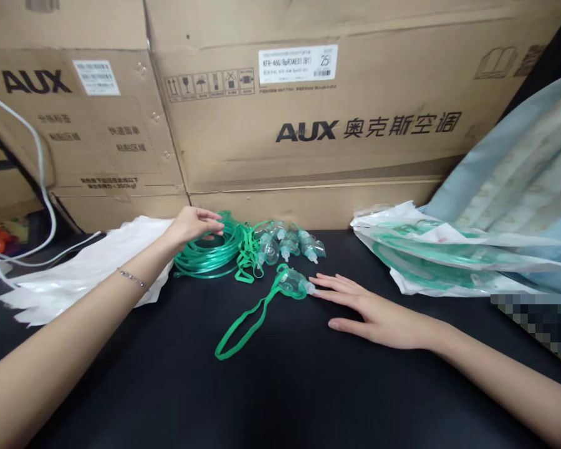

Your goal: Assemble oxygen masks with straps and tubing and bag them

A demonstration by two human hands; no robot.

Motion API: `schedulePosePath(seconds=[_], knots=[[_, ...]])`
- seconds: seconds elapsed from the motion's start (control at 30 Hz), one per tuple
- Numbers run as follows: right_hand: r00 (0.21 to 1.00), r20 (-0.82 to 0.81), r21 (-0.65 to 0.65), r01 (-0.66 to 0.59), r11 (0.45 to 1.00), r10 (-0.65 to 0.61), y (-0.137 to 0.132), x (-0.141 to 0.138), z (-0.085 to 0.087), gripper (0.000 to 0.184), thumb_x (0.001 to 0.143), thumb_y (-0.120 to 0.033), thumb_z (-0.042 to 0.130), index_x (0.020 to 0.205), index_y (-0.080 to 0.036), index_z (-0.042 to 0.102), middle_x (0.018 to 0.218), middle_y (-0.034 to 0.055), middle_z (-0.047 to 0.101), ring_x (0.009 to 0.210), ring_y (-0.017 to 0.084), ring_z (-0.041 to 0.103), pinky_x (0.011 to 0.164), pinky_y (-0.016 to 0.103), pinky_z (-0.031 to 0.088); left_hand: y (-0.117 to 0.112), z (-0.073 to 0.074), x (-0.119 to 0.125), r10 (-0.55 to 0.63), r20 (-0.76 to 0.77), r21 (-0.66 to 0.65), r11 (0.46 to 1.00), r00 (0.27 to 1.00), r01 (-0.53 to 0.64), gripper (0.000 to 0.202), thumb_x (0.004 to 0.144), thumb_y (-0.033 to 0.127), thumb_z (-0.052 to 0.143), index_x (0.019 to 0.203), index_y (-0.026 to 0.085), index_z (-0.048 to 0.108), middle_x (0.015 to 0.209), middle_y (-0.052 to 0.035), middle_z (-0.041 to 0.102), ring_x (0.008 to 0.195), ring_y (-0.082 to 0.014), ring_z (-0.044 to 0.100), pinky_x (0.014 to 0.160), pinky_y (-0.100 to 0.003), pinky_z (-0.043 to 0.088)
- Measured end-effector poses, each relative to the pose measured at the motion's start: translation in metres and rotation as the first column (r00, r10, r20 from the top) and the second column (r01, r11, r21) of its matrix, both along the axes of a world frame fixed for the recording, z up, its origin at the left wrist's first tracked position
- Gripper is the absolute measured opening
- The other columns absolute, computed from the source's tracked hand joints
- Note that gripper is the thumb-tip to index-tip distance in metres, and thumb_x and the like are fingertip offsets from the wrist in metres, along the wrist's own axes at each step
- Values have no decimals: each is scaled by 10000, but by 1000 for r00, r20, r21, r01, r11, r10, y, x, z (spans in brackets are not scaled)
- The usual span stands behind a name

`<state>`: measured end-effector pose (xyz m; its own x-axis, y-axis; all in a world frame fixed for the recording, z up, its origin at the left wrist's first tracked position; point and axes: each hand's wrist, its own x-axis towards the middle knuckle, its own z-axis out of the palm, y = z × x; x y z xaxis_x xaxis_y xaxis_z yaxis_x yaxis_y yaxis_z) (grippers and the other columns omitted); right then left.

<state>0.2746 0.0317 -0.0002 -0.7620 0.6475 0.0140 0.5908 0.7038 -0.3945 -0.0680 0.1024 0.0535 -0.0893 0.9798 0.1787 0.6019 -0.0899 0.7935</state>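
My left hand [200,223] hovers at the upper left edge of a coil of green tubing [210,257], its fingers apart and holding nothing that I can see. My right hand [358,305] lies flat with spread fingers on the black table [290,386]. Its fingertips reach the white connector of a clear green oxygen mask [292,282]; whether they touch it I cannot tell. The mask's green elastic strap [243,333] trails toward the front left. Behind it, several more masks [287,240] lie bunched together, with green straps [249,252] between them and the coil.
Flattened white bags [135,249] lie on the left, beside white cables [42,162]. Packaged green tubing sets [439,249] are stacked on the right, before a light blue plastic sheet [505,168]. A large cardboard box [318,168] stands along the back.
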Motion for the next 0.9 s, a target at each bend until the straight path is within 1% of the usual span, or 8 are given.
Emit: schedulePosePath(seconds=[0.17,0.27,0.33,0.5,0.6,0.73,0.83,0.9], knots=[[1000,2,11,-3,1000,3,0,0,-1,532,849,-488,423,1335,-282,353,1450,29,245,1342,255,137,1075,526,110,4,-12,6,4,-104,7,1000,995,-3,287,380,263,776,624,150,677,541,-20,667,656,-233,649,598,-271,478],[1000,25,16,-2,1000,1,0,-1,0,544,851,-499,412,1339,-268,349,1454,35,233,1346,248,123,1076,523,109,3,-17,9,23,-127,30,999,992,-19,244,404,246,758,620,162,683,529,-9,661,647,-232,644,589,-269,468],[999,35,12,2,1000,-2,-1,-1,1,554,849,-507,409,1340,-257,349,1455,42,231,1347,245,116,1078,518,112,1,-15,8,53,-118,55,997,992,-47,225,450,251,734,653,165,690,544,-10,668,662,-233,647,603,-275,473],[999,34,12,0,1000,-1,-2,-2,3,554,850,-512,403,1335,-250,360,1451,47,242,1346,238,130,1080,507,116,-8,2,2,135,-25,127,983,991,-131,262,541,275,691,773,153,688,640,-30,702,753,-227,663,680,-282,507],[1000,26,14,6,1000,-6,-2,-3,4,551,849,-511,406,1329,-244,373,1448,52,249,1344,242,138,1081,502,116,-14,15,1,170,133,203,960,976,-195,311,555,260,698,831,118,673,703,-59,707,738,-221,670,678,-300,529],[1000,-14,-17,10,1000,-10,-2,-3,2,545,836,-505,436,1309,-236,410,1439,54,274,1338,258,164,1081,504,121,-24,35,6,106,340,378,895,935,-239,359,531,212,732,855,73,668,761,-94,706,731,-216,677,716,-326,545],[977,-188,-78,87,993,-100,2,-4,1,505,830,-480,457,1262,-218,465,1383,77,382,1296,256,289,1079,474,179,-42,49,21,-16,288,521,842,957,-143,326,579,206,723,886,111,676,802,-64,717,770,-196,678,760,-307,545],[871,-427,-223,159,962,-243,5,-4,5,490,843,-478,428,1253,-210,444,1332,104,443,1236,249,393,1052,457,256,-60,53,40,-129,154,607,795,980,10,274,616,193,713,884,143,686,824,-43,723,780,-188,680,772,-296,546]])
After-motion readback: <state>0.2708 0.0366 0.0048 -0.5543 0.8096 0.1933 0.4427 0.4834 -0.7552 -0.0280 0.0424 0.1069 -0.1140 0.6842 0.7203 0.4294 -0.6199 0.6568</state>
